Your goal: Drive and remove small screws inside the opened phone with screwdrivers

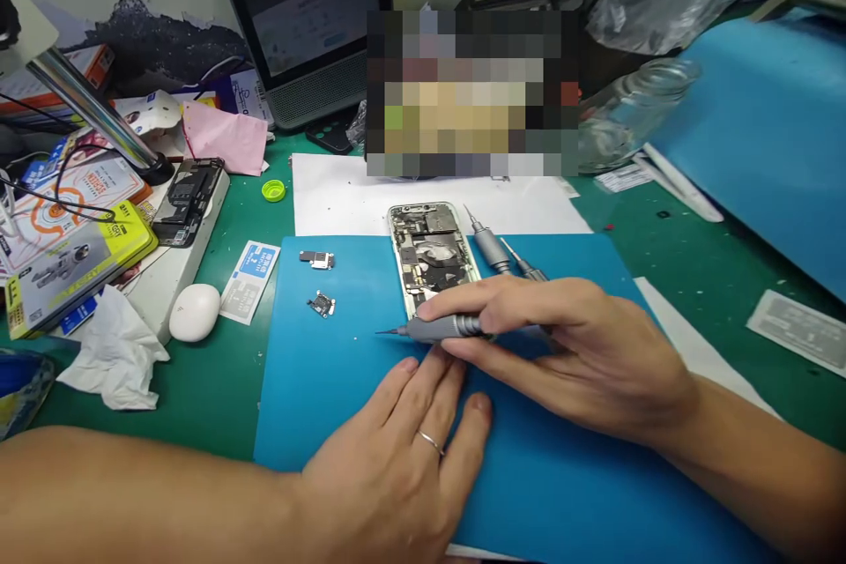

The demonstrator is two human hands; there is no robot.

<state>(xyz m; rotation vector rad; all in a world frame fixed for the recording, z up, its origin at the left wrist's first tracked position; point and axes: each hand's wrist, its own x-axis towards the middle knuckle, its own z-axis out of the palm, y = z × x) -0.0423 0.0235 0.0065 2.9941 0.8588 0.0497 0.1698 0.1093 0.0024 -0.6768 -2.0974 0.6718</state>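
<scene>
My right hand (595,352) grips a grey precision screwdriver (436,329), held nearly level with its thin tip pointing left above the blue mat (317,423). Just below it, my left hand (410,449) lies on the mat with fingers stretched out, a ring on one of them. Beyond both hands is an opened phone (433,251), its insides bare and its near end hidden by my right hand. Two more screwdrivers, one grey (489,245) and one darker (525,263), lie right of the phone. Small phone parts, a metal-covered piece (318,260) and a circuit piece (322,304), rest on the left.
White paper (344,194) lies under the mat's far edge. On the left are a white earbud case (195,313), crumpled tissue (119,352), another opened phone (189,203) and boxes (79,264). A screen device (310,18) and a glass jar (634,115) stand behind.
</scene>
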